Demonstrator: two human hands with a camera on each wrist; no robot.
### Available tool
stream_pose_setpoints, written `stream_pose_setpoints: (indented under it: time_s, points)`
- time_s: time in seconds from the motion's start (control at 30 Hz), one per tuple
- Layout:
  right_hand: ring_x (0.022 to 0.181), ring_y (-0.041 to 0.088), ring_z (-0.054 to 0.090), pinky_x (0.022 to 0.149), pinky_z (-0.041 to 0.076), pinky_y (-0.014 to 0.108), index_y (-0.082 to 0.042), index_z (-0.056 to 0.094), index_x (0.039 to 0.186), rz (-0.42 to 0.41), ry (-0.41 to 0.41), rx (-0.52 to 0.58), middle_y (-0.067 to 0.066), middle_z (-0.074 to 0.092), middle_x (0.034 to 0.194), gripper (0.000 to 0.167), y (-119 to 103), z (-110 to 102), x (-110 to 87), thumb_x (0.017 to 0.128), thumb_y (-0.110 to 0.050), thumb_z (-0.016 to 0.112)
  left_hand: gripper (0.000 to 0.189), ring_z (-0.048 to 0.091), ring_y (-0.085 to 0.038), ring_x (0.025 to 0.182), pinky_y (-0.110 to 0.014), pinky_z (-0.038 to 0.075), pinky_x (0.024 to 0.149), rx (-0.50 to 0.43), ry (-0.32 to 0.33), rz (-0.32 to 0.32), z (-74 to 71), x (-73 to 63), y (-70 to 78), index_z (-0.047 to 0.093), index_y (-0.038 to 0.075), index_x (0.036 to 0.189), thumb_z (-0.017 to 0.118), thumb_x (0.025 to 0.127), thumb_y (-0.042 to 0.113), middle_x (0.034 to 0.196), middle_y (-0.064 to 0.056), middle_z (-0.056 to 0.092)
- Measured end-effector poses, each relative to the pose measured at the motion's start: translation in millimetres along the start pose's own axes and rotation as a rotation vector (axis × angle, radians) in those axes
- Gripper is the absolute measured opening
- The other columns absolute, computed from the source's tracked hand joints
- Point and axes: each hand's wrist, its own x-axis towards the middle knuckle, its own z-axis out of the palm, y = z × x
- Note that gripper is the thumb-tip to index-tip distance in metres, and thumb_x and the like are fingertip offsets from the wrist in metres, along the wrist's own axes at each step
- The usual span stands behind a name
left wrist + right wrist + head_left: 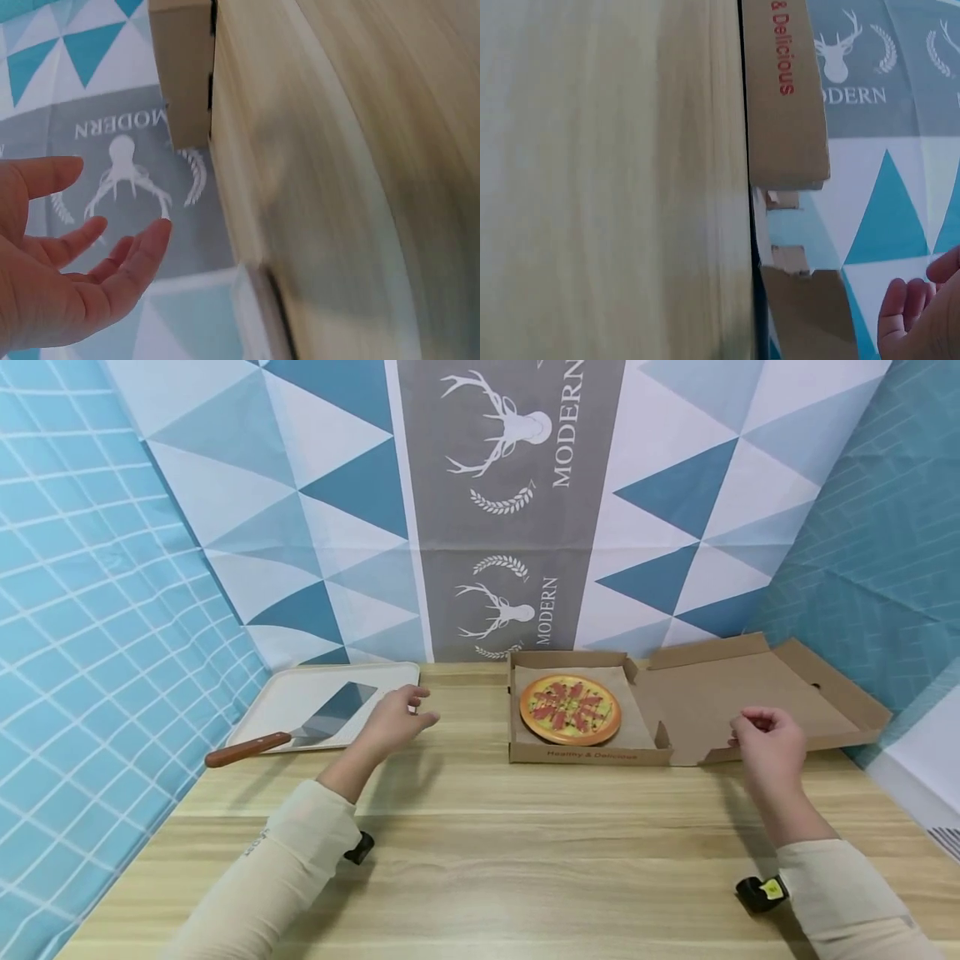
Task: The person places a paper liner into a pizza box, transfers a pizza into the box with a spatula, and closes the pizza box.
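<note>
Above the table, just right of the white tray (288,695), my left hand (393,718) holds nothing. Its fingers are loosely bent and the thumb is apart in the left wrist view. A spatula (337,710) with a flat metal blade lies across the tray, its wooden handle sticking out past the front left rim. The round pizza (570,710), topped with red strips, rests on paper inside a cardboard pizza box (588,755). Over the front of the box's unfolded lid (720,693), my right hand (772,747) hovers with loosely curled fingers and nothing in them.
The wooden table (510,860) reaches back to a patterned cloth backdrop (517,510). Blue tiled sheeting (82,610) hangs along the left side, and teal sheeting (892,560) along the right. The box's lid spreads toward the right table edge.
</note>
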Motion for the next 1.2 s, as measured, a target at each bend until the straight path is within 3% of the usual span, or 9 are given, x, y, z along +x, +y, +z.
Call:
stream_pose_setpoints:
  time_s: [0.2,0.37,0.47,0.6,0.73,0.93,1.03,1.2]
  points:
    - [0.053,0.008,0.054,0.049,0.048,0.017,-0.005,0.053,0.096,0.06,0.178,0.21,0.0,0.052,0.078,0.018,-2.5,-10.7,5.7,0.085,0.008,0.057,0.049,0.053,-0.039,0.118,-0.046,0.053,0.087,-0.348,-0.09,-0.121,26.1,14.2,14.7,0.047,-0.003,0.137,0.064,0.094,0.013,0.137,-0.029,0.044]
    - [0.044,0.01,0.051,0.046,0.045,0.017,-0.005,0.054,0.085,0.025,0.321,0.314,0.002,0.05,0.077,0.018,-1.8,-16.9,9.5,0.081,0.012,0.058,0.048,0.046,-0.043,0.125,-0.05,0.048,0.094,-0.505,-0.144,-0.186,41.3,25.4,28.2,0.046,-0.001,0.139,0.061,0.096,0.013,0.138,-0.025,0.047]
    - [0.055,0.01,0.048,0.047,0.041,0.016,-0.005,0.053,0.078,-0.02,0.394,0.36,0.003,0.047,0.081,0.019,-1.1,-18.8,12.1,0.078,0.014,0.057,0.048,0.044,-0.042,0.128,-0.051,0.047,0.095,-0.577,-0.17,-0.22,48.1,32.8,32.9,0.047,0.003,0.14,0.061,0.095,0.015,0.138,-0.02,0.05]
    - [0.074,0.01,0.041,0.054,0.036,0.015,-0.007,0.049,0.083,-0.037,0.459,0.415,0.002,0.042,0.09,0.023,-0.1,-21.4,16.0,0.078,0.016,0.052,0.048,0.041,-0.041,0.13,-0.052,0.045,0.097,-0.684,-0.206,-0.27,55.2,41.0,37.5,0.047,0.006,0.14,0.062,0.095,0.015,0.14,-0.017,0.048]
    - [0.078,0.009,0.039,0.057,0.037,0.015,-0.01,0.044,0.089,-0.018,0.509,0.475,0.001,0.04,0.093,0.029,2.4,-26.2,19.9,0.079,0.017,0.049,0.049,0.042,-0.04,0.129,-0.051,0.046,0.097,-0.739,-0.227,-0.317,64.2,50.5,40.5,0.045,0.006,0.142,0.06,0.096,0.013,0.14,-0.016,0.046]
    - [0.085,0.006,0.036,0.06,0.038,0.014,-0.012,0.039,0.096,0.05,0.541,0.516,-0.002,0.035,0.098,0.035,6.0,-37.7,25.5,0.079,0.018,0.05,0.051,0.046,-0.036,0.124,-0.048,0.048,0.095,-0.738,-0.225,-0.366,76.9,67.3,43.5,0.044,0.008,0.144,0.061,0.096,0.013,0.139,-0.015,0.047]
    - [0.089,0.005,0.034,0.061,0.036,0.014,-0.014,0.034,0.098,0.124,0.526,0.502,-0.005,0.031,0.101,0.04,7.3,-43.5,28.5,0.081,0.015,0.056,0.055,0.046,-0.037,0.124,-0.049,0.049,0.094,-0.724,-0.229,-0.364,81.4,77.6,43.2,0.04,0.008,0.146,0.062,0.096,0.013,0.14,-0.017,0.045]
    - [0.105,0.0,0.031,0.073,0.038,0.014,-0.021,0.03,0.109,0.294,0.46,0.454,-0.014,0.026,0.121,0.053,7.6,-50.5,33.0,0.084,0.003,0.069,0.062,0.042,-0.041,0.128,-0.049,0.048,0.095,-0.722,-0.234,-0.332,83.3,93.8,39.2,0.031,0.008,0.151,0.06,0.096,0.013,0.145,-0.021,0.039]
